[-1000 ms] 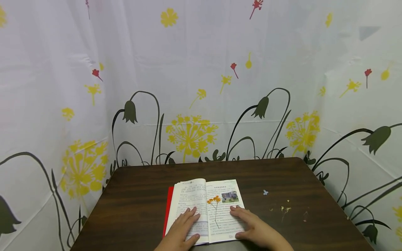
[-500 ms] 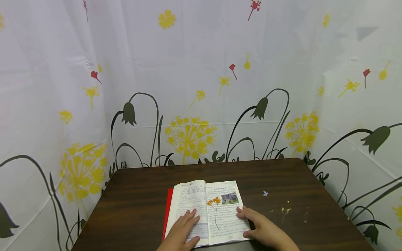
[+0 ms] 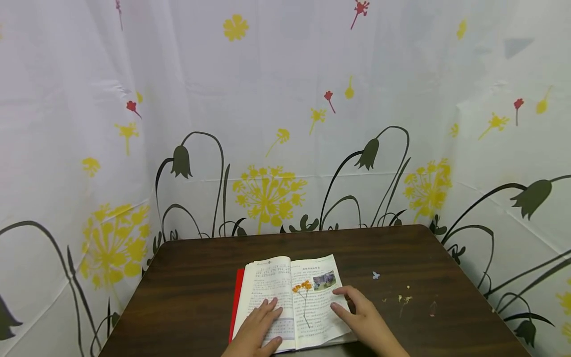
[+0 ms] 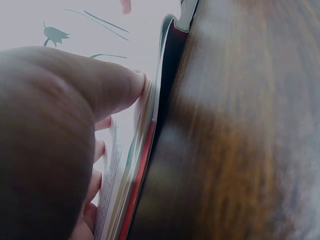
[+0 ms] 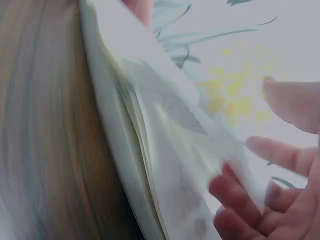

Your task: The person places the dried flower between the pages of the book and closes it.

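An open book (image 3: 272, 282) with a red cover (image 3: 236, 295) lies on the dark wooden table. A dried orange flower (image 3: 305, 287) on a thin stem lies on its right page (image 3: 318, 320). My left hand (image 3: 256, 327) rests on the left page, fingers spread; in the left wrist view its thumb (image 4: 120, 87) is at the edge of the page stack. At the right edge, my right hand (image 3: 363, 320) lifts the right page. In the right wrist view, several fingers (image 5: 232, 192) are at the raised page (image 5: 172, 150), while the thumb (image 5: 295, 102) stands apart from it.
Right of the book lie a small pale-blue flower (image 3: 376, 275), pale-yellow flower bits (image 3: 405, 299) and a thin, faint pressed sprig (image 3: 433, 307). Behind the table (image 3: 192, 297) hangs a white curtain (image 3: 276, 74) printed with flowers.
My right hand first slides right toward the page edge, then moves back left as the right page rises. The left hand stays on the left page.
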Available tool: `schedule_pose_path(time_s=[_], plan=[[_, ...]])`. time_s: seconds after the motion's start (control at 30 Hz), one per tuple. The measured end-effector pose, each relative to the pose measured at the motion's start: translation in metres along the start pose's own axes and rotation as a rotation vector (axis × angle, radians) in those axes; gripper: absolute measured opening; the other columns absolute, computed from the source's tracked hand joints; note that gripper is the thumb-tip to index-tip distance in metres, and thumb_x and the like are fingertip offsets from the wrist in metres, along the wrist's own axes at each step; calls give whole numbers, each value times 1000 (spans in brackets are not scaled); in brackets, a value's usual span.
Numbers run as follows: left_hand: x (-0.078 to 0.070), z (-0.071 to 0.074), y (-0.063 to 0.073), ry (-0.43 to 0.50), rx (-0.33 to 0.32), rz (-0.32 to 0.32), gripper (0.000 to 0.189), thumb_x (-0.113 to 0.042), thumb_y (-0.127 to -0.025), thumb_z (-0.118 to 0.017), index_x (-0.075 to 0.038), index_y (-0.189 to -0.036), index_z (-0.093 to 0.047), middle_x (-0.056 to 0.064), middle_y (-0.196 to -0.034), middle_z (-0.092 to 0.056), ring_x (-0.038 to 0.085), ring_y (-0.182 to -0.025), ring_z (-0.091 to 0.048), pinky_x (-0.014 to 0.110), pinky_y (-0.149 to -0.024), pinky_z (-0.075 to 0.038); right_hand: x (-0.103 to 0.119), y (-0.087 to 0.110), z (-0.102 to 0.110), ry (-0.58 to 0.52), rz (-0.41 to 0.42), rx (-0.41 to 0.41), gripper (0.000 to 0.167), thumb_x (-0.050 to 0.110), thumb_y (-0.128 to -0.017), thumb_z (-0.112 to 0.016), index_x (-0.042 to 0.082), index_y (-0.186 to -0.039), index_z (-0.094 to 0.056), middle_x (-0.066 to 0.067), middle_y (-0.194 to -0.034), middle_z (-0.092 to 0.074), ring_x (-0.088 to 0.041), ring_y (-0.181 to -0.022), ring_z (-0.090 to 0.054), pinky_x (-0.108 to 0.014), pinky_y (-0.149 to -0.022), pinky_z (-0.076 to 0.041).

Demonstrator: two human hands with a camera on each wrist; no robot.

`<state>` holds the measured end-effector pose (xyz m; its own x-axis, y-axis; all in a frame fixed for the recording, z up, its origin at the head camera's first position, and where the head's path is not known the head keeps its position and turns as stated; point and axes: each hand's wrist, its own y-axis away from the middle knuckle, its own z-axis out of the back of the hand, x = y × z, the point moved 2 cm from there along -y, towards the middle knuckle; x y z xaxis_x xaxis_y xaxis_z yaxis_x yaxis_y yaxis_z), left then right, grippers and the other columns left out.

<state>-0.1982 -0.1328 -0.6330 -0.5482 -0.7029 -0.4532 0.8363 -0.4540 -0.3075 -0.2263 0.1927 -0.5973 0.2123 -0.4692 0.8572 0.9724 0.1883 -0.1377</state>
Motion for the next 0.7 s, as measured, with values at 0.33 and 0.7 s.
schedule_pose_path(time_s=[0.33, 0.7], plan=[[-3, 6, -2, 2, -13, -11, 62, -39, -98, -77, -16, -153, -60, 10, -167, -55, 44, -152, -51, 68, -118, -45, 6, -5, -9, -544, -264, -4, 42, 27, -103, -77, -5, -127, -64, 0, -89, -71, -12, -76, -69, -25, -66, -59], [-3, 6, -2, 10, -1, -6, 62, -38, -98, -77, -15, -153, -61, 10, -166, -55, 45, -152, -51, 69, -117, -45, 15, 2, -30, -1089, -135, 334, 61, 56, -118, -16, 15, -149, -48, 3, -143, -63, -13, -131, -60, -34, -114, -51]])
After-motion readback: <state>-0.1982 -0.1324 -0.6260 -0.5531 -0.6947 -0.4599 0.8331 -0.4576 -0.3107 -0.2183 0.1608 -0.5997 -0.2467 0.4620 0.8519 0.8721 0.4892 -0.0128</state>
